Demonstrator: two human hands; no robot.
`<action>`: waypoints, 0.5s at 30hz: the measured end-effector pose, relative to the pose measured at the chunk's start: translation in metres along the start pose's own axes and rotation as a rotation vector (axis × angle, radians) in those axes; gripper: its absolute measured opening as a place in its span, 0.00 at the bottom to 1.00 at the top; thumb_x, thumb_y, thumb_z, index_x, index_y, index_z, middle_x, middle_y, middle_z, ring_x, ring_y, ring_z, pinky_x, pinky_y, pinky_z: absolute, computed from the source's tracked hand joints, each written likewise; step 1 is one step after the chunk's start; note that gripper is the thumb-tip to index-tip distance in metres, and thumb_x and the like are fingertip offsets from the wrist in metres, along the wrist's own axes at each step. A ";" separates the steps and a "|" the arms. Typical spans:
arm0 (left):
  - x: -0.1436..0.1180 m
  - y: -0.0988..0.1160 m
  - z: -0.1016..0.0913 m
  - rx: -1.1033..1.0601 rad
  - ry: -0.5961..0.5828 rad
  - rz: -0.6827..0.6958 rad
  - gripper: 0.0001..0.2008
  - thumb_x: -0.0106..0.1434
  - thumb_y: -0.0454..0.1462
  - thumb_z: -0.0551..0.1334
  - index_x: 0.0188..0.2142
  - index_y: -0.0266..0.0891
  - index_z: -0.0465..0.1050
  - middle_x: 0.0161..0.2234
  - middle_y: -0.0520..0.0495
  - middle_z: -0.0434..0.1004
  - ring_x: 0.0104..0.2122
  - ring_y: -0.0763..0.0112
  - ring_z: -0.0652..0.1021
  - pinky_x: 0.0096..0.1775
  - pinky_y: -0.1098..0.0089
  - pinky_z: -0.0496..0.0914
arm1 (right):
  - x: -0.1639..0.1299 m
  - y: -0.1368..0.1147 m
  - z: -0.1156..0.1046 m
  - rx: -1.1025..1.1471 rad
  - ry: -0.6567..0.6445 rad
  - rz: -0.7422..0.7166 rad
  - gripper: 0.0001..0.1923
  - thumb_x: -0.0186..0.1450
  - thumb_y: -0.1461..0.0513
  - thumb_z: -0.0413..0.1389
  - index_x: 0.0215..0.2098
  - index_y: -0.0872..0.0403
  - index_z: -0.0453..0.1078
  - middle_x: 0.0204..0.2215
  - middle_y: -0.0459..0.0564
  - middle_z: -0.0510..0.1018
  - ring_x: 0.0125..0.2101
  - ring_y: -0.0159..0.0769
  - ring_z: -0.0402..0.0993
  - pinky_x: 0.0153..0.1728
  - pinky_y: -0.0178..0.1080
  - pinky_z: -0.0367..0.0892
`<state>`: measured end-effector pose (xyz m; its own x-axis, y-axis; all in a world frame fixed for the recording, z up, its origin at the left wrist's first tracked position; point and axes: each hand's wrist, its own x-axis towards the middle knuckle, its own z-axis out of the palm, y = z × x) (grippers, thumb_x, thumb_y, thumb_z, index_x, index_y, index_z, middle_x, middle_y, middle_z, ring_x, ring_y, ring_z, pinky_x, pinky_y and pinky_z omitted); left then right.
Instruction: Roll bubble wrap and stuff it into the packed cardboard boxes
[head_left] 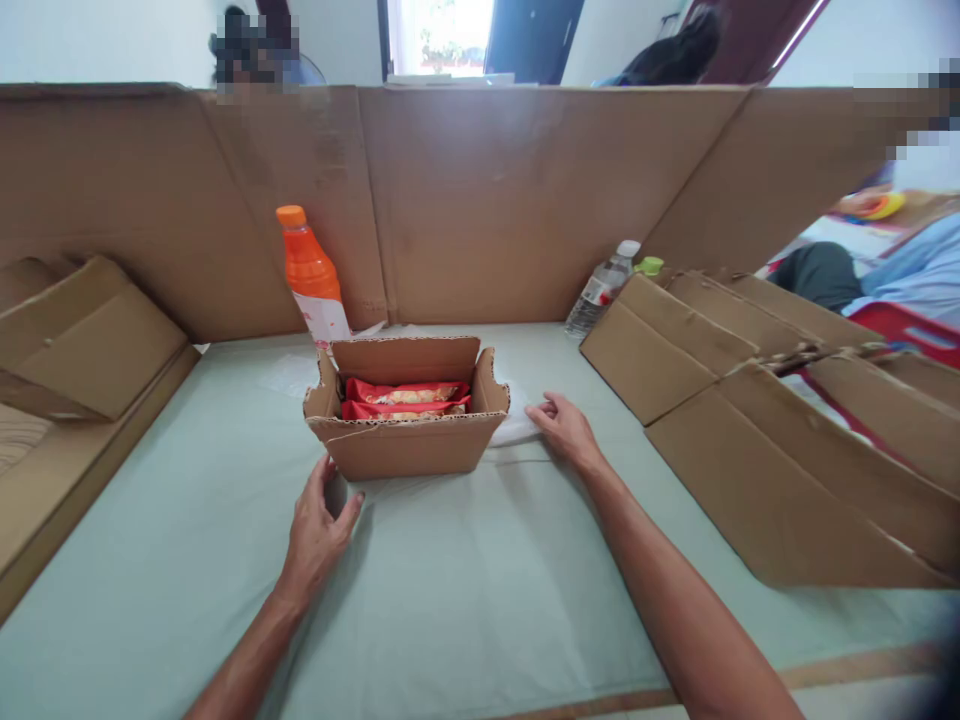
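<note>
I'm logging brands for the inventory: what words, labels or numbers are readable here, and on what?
None can be read.
Red snack packets in the cardboard box: print too blurred.
Orange bottle: white label, no legible text.
Clear water bottle: label too small.

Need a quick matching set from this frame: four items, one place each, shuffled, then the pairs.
1. orange bottle
2. red snack packets
3. clear water bottle
4. left hand

A. inside the small cardboard box
B. at the box's front left corner
C. standing behind the box, to its left
D. leaning by the folded cardboard at right

Pairs: 1-C, 2-A, 3-D, 4-B
</note>
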<state>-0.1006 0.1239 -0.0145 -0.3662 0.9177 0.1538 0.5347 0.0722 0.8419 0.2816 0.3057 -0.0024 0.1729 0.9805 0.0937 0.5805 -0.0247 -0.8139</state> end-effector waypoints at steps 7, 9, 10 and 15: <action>0.022 0.022 0.011 -0.031 -0.020 -0.040 0.31 0.59 0.48 0.60 0.58 0.36 0.64 0.42 0.42 0.76 0.38 0.58 0.78 0.39 0.60 0.73 | -0.018 -0.008 -0.002 0.242 -0.107 -0.089 0.22 0.58 0.49 0.56 0.41 0.56 0.77 0.37 0.53 0.82 0.38 0.42 0.77 0.43 0.43 0.70; 0.013 0.018 0.010 -0.080 0.015 -0.044 0.33 0.60 0.47 0.61 0.62 0.36 0.60 0.50 0.39 0.75 0.47 0.55 0.77 0.46 0.59 0.73 | -0.036 -0.005 -0.020 0.285 -0.158 -0.120 0.19 0.58 0.48 0.58 0.34 0.54 0.77 0.41 0.54 0.82 0.44 0.45 0.77 0.47 0.43 0.70; 0.004 0.015 0.010 -0.089 0.041 -0.049 0.34 0.61 0.47 0.61 0.63 0.36 0.59 0.53 0.37 0.73 0.52 0.54 0.75 0.49 0.58 0.72 | -0.046 -0.002 -0.029 0.298 -0.190 -0.127 0.18 0.57 0.47 0.59 0.30 0.54 0.77 0.42 0.55 0.82 0.46 0.46 0.77 0.48 0.44 0.70; -0.057 0.012 0.007 0.047 0.147 0.002 0.33 0.64 0.44 0.61 0.66 0.41 0.56 0.60 0.35 0.67 0.60 0.48 0.70 0.48 0.56 0.74 | -0.094 0.021 -0.068 0.166 -0.400 -0.262 0.14 0.63 0.51 0.59 0.37 0.50 0.81 0.50 0.54 0.80 0.58 0.47 0.70 0.61 0.51 0.62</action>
<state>-0.0683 0.0748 -0.0170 -0.4706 0.8511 0.2326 0.5692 0.0914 0.8171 0.3315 0.2001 0.0111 -0.2990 0.9483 0.1061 0.4235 0.2315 -0.8758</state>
